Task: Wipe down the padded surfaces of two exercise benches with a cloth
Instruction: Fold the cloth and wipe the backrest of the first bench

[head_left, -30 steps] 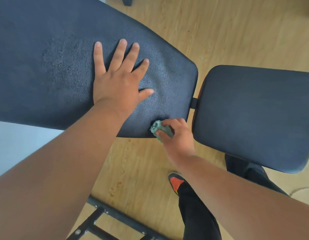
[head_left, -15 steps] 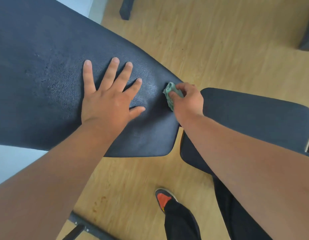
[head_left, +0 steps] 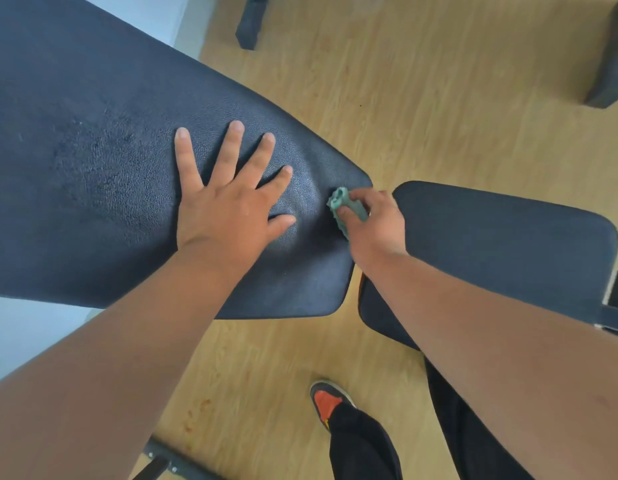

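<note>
Left hand [head_left: 228, 216] lies flat, fingers spread, on the long bench pad [head_left: 93, 161]. Right hand [head_left: 376, 226], its grip closed around a bunched green cloth [head_left: 349, 206], presses it near that pad's end, beside the seat pad [head_left: 508, 244].

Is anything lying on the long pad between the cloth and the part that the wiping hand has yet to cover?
Yes. The left hand lies flat, fingers spread, on the long pad, just left of the cloth gripped by the right hand. It covers that patch; the pad beyond shows nothing else on it.
</note>
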